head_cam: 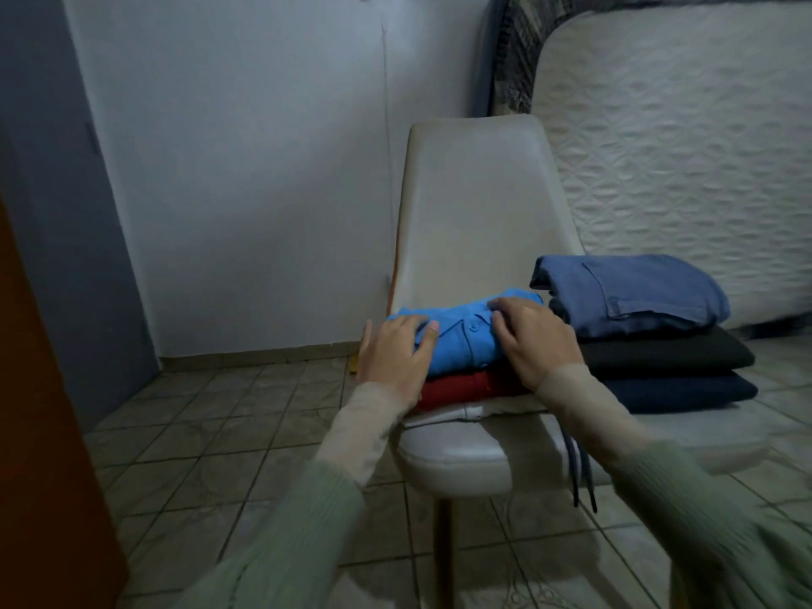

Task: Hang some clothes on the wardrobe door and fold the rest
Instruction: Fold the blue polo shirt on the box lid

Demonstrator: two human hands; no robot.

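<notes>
Head view: a person's two hands rest on a stack of folded clothes on a chair seat.
Blue shirt (465,336): bright blue, folded, buttons and collar showing; it tops the left stack on the chair.
Left hand (397,356): lies flat on the shirt's left end, fingers straight and spread, thumb across the fabric; it presses and grasps nothing.
Right hand (534,340): lies on the shirt's right end, fingers slightly bent with tips on the cloth near the collar; pressing, not clenched.
Red garment (461,386): folded, directly under the blue shirt.
White garment (465,413): folded, at the bottom of the left stack, touching the seat.
Right stack: just beside the left one, partly over the seat's right edge. Denim garment (632,296) on top, black garment (659,353) under it, navy garment (676,391) lowest.
Cords (580,472): two dark drawstrings hang down past the seat's front edge, below the right wrist.
Chair (474,213): off-white, padded, with a tall curved back.
Sleeves (281,529): green ribbed knit over a beige layer at the wrists.
Mattress (685,147): white, quilted, standing on edge behind the chair, at right.
Wall (246,169): plain and pale, behind the chair.
Floor (211,432): pale square tiles.
</notes>
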